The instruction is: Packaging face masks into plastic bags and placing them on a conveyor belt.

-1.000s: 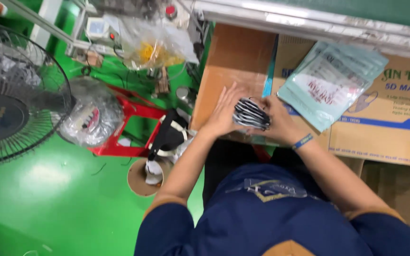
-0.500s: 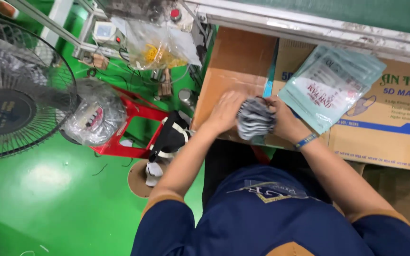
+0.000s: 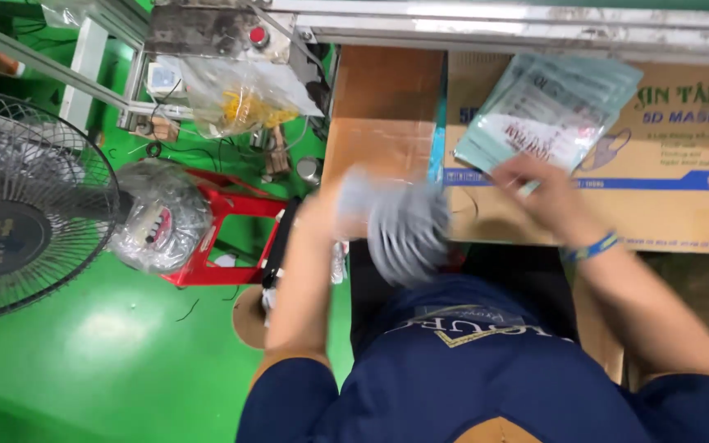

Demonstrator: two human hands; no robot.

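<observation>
My left hand (image 3: 326, 215) holds a stack of grey face masks (image 3: 404, 230), blurred by motion, just above my lap at the front of the cardboard work surface (image 3: 383, 123). Away from the stack, my right hand (image 3: 547, 193) wears a blue wristband. It reaches up and right to a pile of pale green printed mask pouches (image 3: 547, 111). Its fingertips touch the pile's lower edge. The pouches lie on a flattened cardboard box (image 3: 683, 189).
A standing fan (image 3: 26, 205) is at the left over the green floor (image 3: 84, 361). A red stool (image 3: 227, 238) carries a clear bag of items (image 3: 157, 215). Another plastic bag (image 3: 244, 102) hangs from a metal frame. A metal rail (image 3: 519, 25) runs along the back.
Both hands gripped the mask stack together before. Now my right hand has let go and moved right to the pouch pile. My left hand has brought the stack down toward my lap.
</observation>
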